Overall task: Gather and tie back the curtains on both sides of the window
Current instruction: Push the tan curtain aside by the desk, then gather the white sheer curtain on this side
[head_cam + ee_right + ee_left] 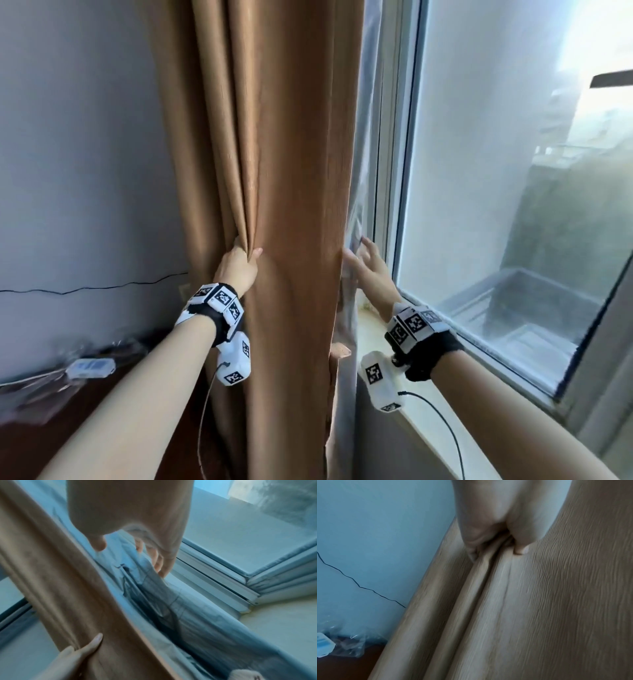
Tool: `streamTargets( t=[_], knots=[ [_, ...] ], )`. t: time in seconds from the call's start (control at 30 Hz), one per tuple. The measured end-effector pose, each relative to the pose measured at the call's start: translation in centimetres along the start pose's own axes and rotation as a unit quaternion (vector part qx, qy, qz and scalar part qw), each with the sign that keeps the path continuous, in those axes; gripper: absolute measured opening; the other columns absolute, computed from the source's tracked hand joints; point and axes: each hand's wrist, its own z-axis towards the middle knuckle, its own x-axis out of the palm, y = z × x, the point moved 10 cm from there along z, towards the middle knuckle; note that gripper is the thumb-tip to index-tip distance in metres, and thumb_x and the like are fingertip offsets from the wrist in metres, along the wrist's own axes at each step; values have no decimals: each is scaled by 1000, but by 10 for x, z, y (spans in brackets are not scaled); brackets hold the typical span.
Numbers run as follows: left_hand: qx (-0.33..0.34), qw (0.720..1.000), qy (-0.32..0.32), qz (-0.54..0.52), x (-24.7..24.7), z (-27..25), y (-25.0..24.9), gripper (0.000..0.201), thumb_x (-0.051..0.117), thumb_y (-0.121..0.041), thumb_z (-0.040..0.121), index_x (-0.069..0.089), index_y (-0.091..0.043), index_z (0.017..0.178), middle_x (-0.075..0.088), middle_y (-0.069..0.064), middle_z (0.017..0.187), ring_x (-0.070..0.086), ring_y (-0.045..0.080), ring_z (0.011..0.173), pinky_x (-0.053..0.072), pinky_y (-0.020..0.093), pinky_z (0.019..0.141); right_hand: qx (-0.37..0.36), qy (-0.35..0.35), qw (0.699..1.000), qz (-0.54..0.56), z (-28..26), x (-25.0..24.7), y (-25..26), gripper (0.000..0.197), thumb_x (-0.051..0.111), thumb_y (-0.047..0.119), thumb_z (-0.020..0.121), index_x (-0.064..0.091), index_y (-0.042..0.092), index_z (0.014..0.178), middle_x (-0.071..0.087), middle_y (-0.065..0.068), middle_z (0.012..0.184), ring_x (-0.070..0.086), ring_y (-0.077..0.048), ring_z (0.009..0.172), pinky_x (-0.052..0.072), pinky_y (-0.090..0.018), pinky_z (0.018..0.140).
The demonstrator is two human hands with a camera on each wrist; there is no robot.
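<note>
A brown curtain (291,171) hangs bunched between the wall and the window. My left hand (245,255) grips a few of its folds at waist height, and the left wrist view shows the thumb and fingers of this left hand (496,545) pinching the pleats of the brown curtain (539,601). My right hand (363,258) is at the curtain's right edge, fingers spread and straight, against the pale sheer curtain (356,212) behind it. In the right wrist view the right hand (128,553) is open over the sheer curtain (171,595), beside the brown curtain (68,588).
The window pane (513,171) and its white frame (394,171) fill the right side, with a pale sill (428,411) below. At the left, a dark table (51,428) carries clear plastic bags and a small white box (90,366). A thin black cable (85,289) runs along the wall.
</note>
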Motion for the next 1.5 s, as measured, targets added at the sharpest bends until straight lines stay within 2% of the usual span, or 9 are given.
streamTargets(
  t=[0.23,0.37,0.47,0.57,0.73,1.1,1.3,1.4,1.5],
  knots=[
    [-77,985,-130,80,-50,-47,-32,71,77,-24,77,30,1,125,45,24,128,46,40,117,39,45,90,-51,-17,996,-68,-16,-48,15,43,71,26,83,47,25,120,60,0,103,63,-13,88,52,-24,67],
    [44,981,-187,-25,-57,-88,-112,41,61,-24,90,33,-5,113,62,17,94,61,38,87,40,36,67,-72,2,990,-124,-22,-56,17,50,72,16,82,39,22,119,60,0,98,63,-11,81,50,-16,58],
    [178,969,-149,-81,-34,-133,-176,43,59,-43,90,34,-9,101,55,7,75,56,28,69,43,38,66,-65,-10,989,-132,-28,-66,12,53,68,18,82,34,25,121,63,-5,95,65,-17,80,57,-30,66],
    [190,976,-105,-21,-3,-156,-211,68,59,-63,80,34,-13,119,56,7,107,57,25,91,44,34,76,-77,42,980,-180,-34,-61,10,48,61,16,84,40,21,126,66,-7,90,66,-20,78,57,-34,68],
    [80,985,-108,111,16,-154,-200,65,61,-25,88,25,-5,138,46,17,132,51,38,118,44,46,90,-74,173,952,-242,-51,-49,6,62,36,-10,78,59,16,129,61,2,125,51,-8,120,36,-16,96],
    [49,984,-144,97,-19,-178,-150,60,45,-1,88,20,-13,142,58,20,119,62,40,97,52,45,79,-25,46,971,-233,-6,-68,-14,62,65,19,84,35,16,139,46,-2,112,54,-23,102,46,-32,86],
    [136,966,-129,178,-22,-197,-165,104,37,12,85,-13,-61,139,37,20,139,61,36,76,53,42,70,-27,-19,971,-238,4,-69,-14,24,47,12,93,45,6,70,51,-6,67,50,-26,71,30,-26,51],
    [111,960,-74,245,-15,-195,-159,97,27,16,84,12,-60,142,25,25,148,61,39,92,53,41,81,12,-71,982,-175,-5,-97,-28,13,36,12,96,44,3,92,54,-19,94,50,-33,87,35,-33,70],
    [80,963,-70,248,-12,-184,-145,48,41,8,88,66,-18,120,29,18,146,53,36,114,47,40,96,9,-138,984,-114,-22,-128,-35,22,30,11,98,41,-2,110,54,-29,108,51,-41,98,30,-36,75]
  ],
)
